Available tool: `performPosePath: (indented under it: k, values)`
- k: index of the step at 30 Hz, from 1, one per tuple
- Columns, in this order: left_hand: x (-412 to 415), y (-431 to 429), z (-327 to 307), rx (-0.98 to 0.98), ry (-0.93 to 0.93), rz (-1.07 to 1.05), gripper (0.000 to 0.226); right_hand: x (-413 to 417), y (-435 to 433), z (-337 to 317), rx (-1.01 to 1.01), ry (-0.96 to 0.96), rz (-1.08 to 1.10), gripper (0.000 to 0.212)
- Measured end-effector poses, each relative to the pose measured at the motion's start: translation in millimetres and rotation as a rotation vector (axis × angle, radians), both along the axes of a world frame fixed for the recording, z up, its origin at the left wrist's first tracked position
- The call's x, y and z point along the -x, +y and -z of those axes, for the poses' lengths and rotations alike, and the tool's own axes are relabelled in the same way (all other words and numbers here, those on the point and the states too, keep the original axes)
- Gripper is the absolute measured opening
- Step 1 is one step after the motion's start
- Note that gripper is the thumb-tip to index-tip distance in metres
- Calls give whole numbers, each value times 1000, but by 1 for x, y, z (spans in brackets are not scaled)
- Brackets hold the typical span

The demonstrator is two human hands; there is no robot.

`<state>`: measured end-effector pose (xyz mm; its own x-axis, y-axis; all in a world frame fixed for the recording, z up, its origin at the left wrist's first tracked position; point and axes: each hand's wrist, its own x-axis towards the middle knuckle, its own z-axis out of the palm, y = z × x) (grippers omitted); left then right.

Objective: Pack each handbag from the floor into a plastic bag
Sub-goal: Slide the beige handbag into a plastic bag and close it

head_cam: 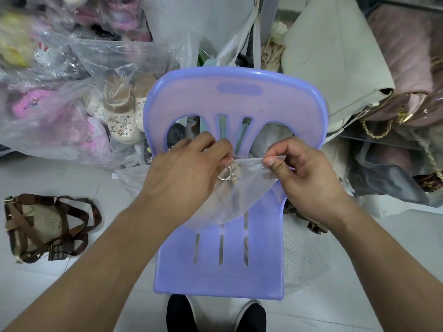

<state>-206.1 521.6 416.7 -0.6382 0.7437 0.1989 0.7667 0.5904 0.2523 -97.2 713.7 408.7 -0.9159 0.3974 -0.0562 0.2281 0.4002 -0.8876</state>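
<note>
Holding: the left grip (189,173) and right grip (304,173) hold up a clear plastic bag (249,188) between them, above the back part of the seat of a lilac plastic chair (227,101).
Left grip: fingers are curled together at the bag's upper left edge and seem clamped on it. The fingertips are hidden behind the back of the hand.
Right grip: the thumb and forefinger are pressed together on the bag's upper right corner, pinching the film. The other fingers are curled in under them.
Bag contents: a beige item (235,169) with a metal ring (224,176) sits at the bag's mouth, just beside the left fingers. Through the plastic I cannot tell what it is.
Handbag: a brown patterned handbag (40,226) lies flat on the floor (60,173) well left of the chair, with its dark straps looped around it.
Writing: the handbag's printed pattern and hanging tag are too blurred to read. A badge on one of the cream clogs (119,116) is too small to read.
Left rear: the clogs and pink shoes lie in heaped clear sacks on the floor.
Right rear: a cream tote (335,56) leans beside a pink quilted bag (407,68) with a gold chain (376,130).
Near edge: black shoes (179,312) stand at the chair's front edge.
</note>
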Motion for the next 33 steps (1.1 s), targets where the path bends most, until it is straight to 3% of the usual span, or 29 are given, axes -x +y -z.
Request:
performPosePath:
  k: [5,7,9,14,16,20,28,33]
  values:
    - [2,3,-4,-36,-13,4,24,0,-5,-4,-121,-55,-11,13]
    - [4,-2,-3,-118,-197,56,18,-2,-6,-7,-170,-89,-16,9]
    - [5,-9,-4,-168,-365,43,25,-4,-7,-9,-242,-90,-36,5]
    - [0,-16,-8,-231,-425,39,11,-2,-22,-12,-509,6,-199,26]
    - [0,-17,-10,-211,-456,27,11,1,-30,-9,-530,22,-252,25]
    - [6,-21,-11,-262,-787,-72,15,6,-30,-2,-496,67,-236,18]
    - [13,-22,-12,-273,-840,-61,8,2,-32,7,-303,92,-190,3]
    - [22,-12,-19,-128,-653,17,12,4,-32,7,-247,102,-195,6]
